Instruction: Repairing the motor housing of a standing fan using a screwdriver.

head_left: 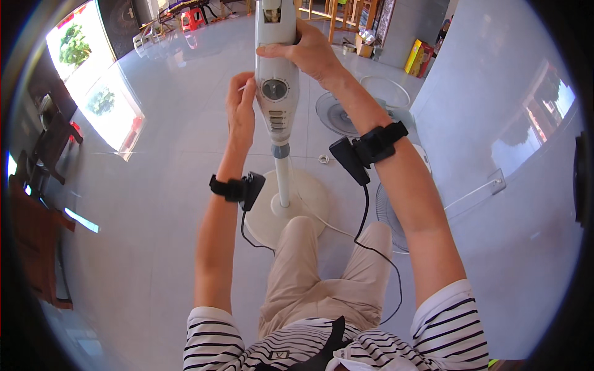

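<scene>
A white pedestal fan [267, 65] without its blades stands upright in front of me on a pole [283, 182] and a round base [253, 219]. Its upright body carries a dark round knob [275, 89] above several slots. My right hand [312, 54] is closed around the upper body from the right, its thumb across the front. Just left of the knob, my left hand [241, 108] is raised with its fingers bent together; a thin pale thing shows at the fingertips, too small to name. Whether the left fingers touch the fan I cannot tell.
Round fan guards [334, 114] lie on the floor to the right, another guard [385, 207] beside my right knee. A small ring [323, 159] lies near the base. A cord runs to a wall socket [497, 181]. Wooden furniture [40, 241] stands left, a red stool [192, 20] far back.
</scene>
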`<state>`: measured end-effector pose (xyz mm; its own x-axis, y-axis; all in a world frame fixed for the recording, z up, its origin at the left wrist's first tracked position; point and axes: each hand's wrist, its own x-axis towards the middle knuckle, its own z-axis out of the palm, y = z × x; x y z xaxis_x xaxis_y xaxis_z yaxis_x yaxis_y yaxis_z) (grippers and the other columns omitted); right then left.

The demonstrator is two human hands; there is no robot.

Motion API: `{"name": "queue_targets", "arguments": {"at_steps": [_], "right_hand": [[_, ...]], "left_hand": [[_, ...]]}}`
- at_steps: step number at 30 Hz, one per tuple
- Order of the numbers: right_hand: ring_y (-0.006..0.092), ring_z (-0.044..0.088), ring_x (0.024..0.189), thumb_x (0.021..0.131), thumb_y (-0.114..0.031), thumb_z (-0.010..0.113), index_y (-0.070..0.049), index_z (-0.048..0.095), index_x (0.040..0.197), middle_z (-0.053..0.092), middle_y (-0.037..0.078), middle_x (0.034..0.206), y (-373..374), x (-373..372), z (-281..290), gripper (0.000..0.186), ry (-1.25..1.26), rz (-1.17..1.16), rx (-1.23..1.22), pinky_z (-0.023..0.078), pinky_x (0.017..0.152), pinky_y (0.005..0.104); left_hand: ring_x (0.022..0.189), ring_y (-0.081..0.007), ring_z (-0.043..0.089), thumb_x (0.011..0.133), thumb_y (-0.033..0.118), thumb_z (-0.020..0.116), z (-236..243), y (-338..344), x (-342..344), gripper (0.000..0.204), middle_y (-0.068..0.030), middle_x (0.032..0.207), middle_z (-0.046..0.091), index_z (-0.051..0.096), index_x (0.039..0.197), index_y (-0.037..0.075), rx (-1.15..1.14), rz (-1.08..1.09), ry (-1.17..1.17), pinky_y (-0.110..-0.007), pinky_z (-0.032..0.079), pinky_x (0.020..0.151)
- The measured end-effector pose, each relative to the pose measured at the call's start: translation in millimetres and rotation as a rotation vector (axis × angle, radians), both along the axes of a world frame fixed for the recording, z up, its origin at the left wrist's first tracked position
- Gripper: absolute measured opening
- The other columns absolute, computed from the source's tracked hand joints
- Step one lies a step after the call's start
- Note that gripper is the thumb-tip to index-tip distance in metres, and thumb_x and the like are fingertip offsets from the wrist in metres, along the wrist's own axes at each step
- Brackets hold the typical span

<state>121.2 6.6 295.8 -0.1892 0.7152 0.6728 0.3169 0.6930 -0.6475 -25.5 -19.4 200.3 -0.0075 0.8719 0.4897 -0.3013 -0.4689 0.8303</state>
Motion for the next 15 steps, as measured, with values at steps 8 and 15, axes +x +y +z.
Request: {"name": "queue_targets", "arguments": {"at_steps": [8,15], "right_hand": [[0.0251,0.065,0.087,0.056,-0.041,0.079,-0.008,0.064,0.102,0.068,0.011,0.093,-4,1,3,0.058,-0.015,-0.050,-0.004,0.049,0.080,0.0340],[0.0269,0.065,0.087,0.056,-0.045,0.078,-0.008,0.062,0.103,0.068,0.011,0.094,2,0,-1,0.062,-0.052,-0.083,0.000,0.049,0.081,0.0350]], "left_hand": [[0.072,-0.0185,0.057,0.077,0.002,0.063,8,-37,23,0.011,-0.0076,0.079,0.057,0.056,0.085,0.000,0.317,0.719,0.366,-0.030,0.048,0.070],[0.070,-0.0194,0.056,0.073,0.005,0.067,4,-40,37,0.015,-0.0070,0.077,0.054,0.057,0.083,0.001,0.421,0.842,0.421,-0.031,0.047,0.067]]}}
